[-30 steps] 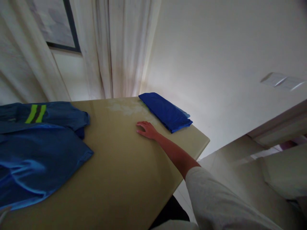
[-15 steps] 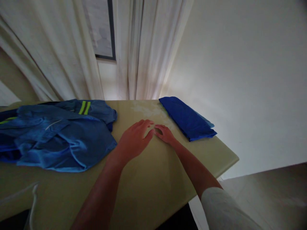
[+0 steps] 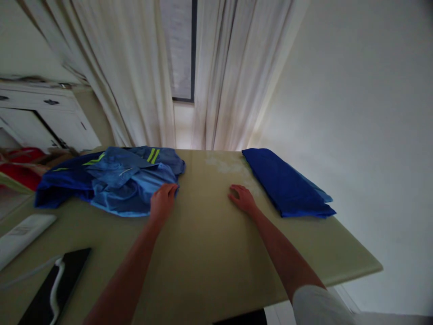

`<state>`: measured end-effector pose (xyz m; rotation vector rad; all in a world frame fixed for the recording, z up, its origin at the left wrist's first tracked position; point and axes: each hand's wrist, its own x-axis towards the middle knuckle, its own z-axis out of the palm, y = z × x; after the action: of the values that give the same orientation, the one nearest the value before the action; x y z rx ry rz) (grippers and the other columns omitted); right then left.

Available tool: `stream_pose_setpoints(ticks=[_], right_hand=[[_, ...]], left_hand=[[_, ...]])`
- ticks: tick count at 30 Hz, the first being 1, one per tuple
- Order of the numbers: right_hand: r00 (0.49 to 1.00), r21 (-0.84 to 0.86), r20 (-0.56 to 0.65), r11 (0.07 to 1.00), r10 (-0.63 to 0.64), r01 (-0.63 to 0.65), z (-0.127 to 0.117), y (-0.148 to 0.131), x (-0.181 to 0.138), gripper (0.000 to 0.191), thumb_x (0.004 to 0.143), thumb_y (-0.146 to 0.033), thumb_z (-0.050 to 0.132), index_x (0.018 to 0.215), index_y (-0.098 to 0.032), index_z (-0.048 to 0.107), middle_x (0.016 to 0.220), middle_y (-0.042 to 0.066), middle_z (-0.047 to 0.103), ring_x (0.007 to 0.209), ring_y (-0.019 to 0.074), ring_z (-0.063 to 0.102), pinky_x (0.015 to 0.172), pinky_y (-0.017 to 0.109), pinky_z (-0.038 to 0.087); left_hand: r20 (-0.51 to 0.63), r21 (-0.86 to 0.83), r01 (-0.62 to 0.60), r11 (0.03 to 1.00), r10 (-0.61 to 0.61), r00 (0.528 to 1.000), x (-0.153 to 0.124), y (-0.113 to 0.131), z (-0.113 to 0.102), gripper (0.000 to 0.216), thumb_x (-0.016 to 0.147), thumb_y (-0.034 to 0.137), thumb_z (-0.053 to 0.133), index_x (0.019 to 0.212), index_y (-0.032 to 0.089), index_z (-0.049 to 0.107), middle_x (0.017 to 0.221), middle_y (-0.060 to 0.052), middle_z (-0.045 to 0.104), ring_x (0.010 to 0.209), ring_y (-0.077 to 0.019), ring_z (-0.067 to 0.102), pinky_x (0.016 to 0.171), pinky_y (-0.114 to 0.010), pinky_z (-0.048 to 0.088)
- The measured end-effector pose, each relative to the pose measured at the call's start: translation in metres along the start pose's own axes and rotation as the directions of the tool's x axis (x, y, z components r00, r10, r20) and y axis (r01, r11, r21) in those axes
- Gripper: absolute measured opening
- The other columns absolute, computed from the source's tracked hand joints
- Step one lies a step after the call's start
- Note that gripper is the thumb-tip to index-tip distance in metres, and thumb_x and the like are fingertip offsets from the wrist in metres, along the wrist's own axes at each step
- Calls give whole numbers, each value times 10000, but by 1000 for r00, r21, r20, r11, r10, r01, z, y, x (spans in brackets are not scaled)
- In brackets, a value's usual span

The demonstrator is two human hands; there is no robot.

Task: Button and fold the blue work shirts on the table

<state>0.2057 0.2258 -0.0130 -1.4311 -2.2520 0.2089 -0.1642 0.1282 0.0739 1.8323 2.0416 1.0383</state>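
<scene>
A crumpled pile of blue clothes [image 3: 111,180] with yellow-green stripes lies at the back left of the beige table [image 3: 209,262]. My left hand [image 3: 163,201] rests on the pile's near right edge, fingers curled onto the light blue cloth. My right hand [image 3: 242,198] lies flat on the bare tabletop, fingers apart, holding nothing. Just to its right sits a folded dark blue garment [image 3: 287,186] near the table's right edge.
A white remote-like object [image 3: 20,232] and a black flat device with a white cable [image 3: 56,289] lie at the table's near left. White curtains [image 3: 135,76] hang behind the table. A white cabinet [image 3: 37,113] and red items [image 3: 16,167] stand at the left.
My left hand came into view, met the right hand at mid-table, then moved left onto the blue pile. The view swung left, and the right hand stayed on the table.
</scene>
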Motion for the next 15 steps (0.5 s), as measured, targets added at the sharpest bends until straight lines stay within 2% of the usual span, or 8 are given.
stream_pose_setpoints(ticks=[2,4,7,8,9,11,13,15], right_hand=[[1000,10,-16,1000,-6,7,2,1,0,412,963,-440,631,1304,-217,695,1405,147,661,1314,306,598,1156,509,423],[999,40,-35,999,-12,13,3,2,-1,387,967,-417,612,1283,-211,700,1390,147,670,1304,299,606,1155,502,428],[998,127,-54,992,32,-25,5,8,-2,318,947,-326,588,1206,-206,727,1303,136,716,1238,291,644,1124,462,463],[996,153,-60,987,63,-53,4,10,-2,295,935,-298,584,1170,-207,738,1266,133,732,1205,292,660,1106,448,478],[993,172,-69,981,98,-84,4,13,-3,279,926,-279,580,1138,-207,746,1234,133,743,1173,295,673,1085,439,492],[982,190,-94,972,161,-141,2,18,-4,258,921,-278,575,1094,-205,753,1175,142,758,1114,307,694,1030,430,522],[973,200,-115,964,202,-176,-1,21,-5,263,942,-317,555,1091,-212,746,1115,137,769,1061,309,710,965,421,550],[960,270,-164,947,226,-176,-6,21,-5,326,997,-370,466,1116,-220,730,1086,120,770,1039,290,715,927,409,563]], left_hand=[[-19,-229,-92,969,90,996,-21,46,6,373,1025,352,439,1060,165,760,1096,-103,769,1042,-230,697,980,-346,521],[147,-449,-187,874,278,949,-54,92,15,357,1034,376,471,1050,193,776,1042,-85,780,978,-208,705,927,-325,540],[503,-682,-162,713,618,604,-102,134,28,328,1003,426,600,1233,241,742,1145,-67,776,961,-187,729,858,-289,561],[521,-695,-166,700,649,554,-111,137,31,351,979,433,650,1272,255,725,1186,-64,766,989,-192,728,890,-298,560],[518,-675,-191,713,642,565,-115,133,33,367,967,429,673,1292,263,713,1221,-64,754,1039,-202,720,941,-317,551],[447,-502,-271,821,515,732,-109,108,34,334,985,397,645,1286,267,708,1255,-75,731,1162,-238,675,1066,-383,497],[325,-162,-286,944,325,888,-91,70,32,356,996,362,603,1329,262,680,1325,-109,686,1297,-303,588,1148,-481,418],[232,165,-213,963,172,957,-76,31,31,510,936,400,676,1421,255,619,1473,-153,580,1385,-394,488,1152,-584,367]])
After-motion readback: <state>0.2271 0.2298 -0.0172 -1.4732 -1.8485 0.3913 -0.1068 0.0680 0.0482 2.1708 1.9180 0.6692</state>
